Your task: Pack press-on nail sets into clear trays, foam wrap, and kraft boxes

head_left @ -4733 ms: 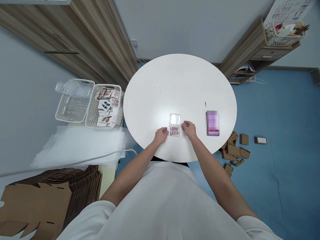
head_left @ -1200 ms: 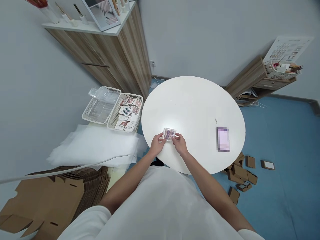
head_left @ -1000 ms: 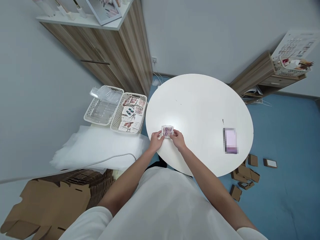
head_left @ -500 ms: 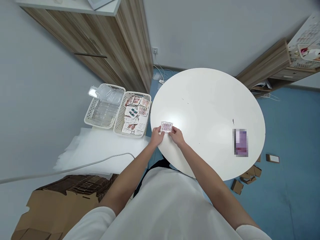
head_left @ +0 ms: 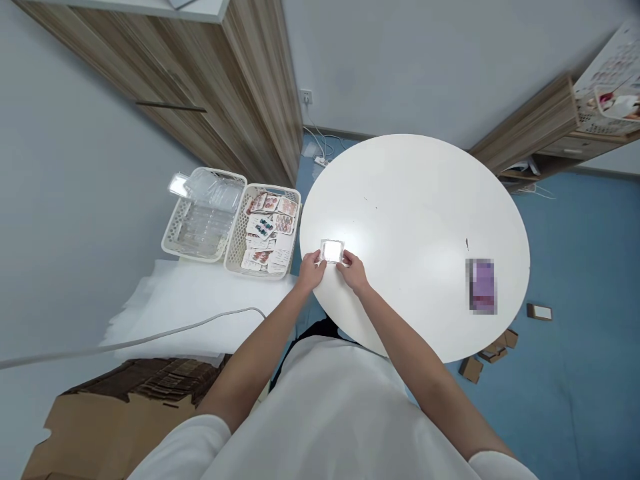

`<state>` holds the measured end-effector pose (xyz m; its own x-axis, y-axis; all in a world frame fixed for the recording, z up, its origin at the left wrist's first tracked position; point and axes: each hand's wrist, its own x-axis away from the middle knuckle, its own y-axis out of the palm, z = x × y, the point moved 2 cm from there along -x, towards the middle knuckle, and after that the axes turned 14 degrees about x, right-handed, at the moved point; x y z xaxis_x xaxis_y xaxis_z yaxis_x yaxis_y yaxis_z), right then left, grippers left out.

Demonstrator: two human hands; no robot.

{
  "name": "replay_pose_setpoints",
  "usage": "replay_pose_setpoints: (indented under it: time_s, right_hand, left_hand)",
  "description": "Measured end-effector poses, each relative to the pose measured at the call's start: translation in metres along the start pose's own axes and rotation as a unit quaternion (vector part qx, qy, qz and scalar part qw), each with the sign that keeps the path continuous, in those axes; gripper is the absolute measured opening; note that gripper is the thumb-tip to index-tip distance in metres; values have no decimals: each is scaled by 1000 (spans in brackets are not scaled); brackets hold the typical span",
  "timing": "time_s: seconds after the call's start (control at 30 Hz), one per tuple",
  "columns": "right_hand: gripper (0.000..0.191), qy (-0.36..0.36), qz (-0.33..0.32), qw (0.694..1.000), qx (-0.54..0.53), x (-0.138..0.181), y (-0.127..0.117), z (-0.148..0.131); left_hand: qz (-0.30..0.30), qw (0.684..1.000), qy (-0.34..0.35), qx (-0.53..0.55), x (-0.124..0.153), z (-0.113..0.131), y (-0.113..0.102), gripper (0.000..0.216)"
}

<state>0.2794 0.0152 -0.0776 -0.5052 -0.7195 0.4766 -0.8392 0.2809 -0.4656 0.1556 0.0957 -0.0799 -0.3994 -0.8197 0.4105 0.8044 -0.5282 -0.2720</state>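
A small clear plastic case (head_left: 332,251) is held over the near left edge of the round white table (head_left: 415,200). It glares white under the light, so its contents do not show. My left hand (head_left: 311,272) pinches its left side and my right hand (head_left: 352,271) pinches its right side. Both hands have their fingers closed on the case.
Left of the table stand two white baskets: one with clear plastic cases (head_left: 204,213), one with printed nail cards (head_left: 265,228). White foam sheets (head_left: 190,307) and flat cardboard (head_left: 125,413) lie nearer. A purple blurred object (head_left: 483,285) rests on the table's right. Small brown boxes (head_left: 493,350) litter the blue floor.
The open case with purple nails was closed and lifted between both hands. It has shifted left towards the table edge and tilted, so glare now hides the nails. My head has turned left.
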Motion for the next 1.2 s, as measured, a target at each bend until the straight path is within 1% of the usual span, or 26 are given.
replay_pose_setpoints:
  time_s: [0.17,0.43,0.6,0.7,0.77,0.9,1.03,1.1,1.13,1.2]
  right_hand:
    - [57,14,-8,1000,-3,1,0,2]
    - [66,23,-14,1000,-10,2,0,4]
    - [70,28,-16,999,-30,4,-1,3]
    - [71,21,-23,998,-45,10,-4,4]
    - [71,15,-27,998,-49,17,-7,6]
    - [65,-18,-17,1000,-18,32,-16,15]
    - [50,-93,2,994,59,49,-23,21]
    - [41,-136,-24,986,90,57,-22,21]
    - [37,-158,-52,981,103,61,-19,20]
    - [31,-202,-125,963,126,69,-10,20]
  left_hand:
    - [-3,1000,-10,-1,1,2,-1,45]
    - [-1,1000,-6,-7,2,0,-1,47]
    - [1,1000,-5,15,3,-2,-1,49]
    - [16,999,2,41,7,-6,-1,50]
    - [37,998,13,45,12,-9,0,50]
    - [83,994,65,27,35,-13,0,48]
    - [133,985,107,6,68,-22,-4,42]
    - [167,978,119,-40,87,-31,-8,39]
    - [187,973,114,-71,97,-37,-11,38]
    - [229,961,80,-133,118,-51,-17,34]
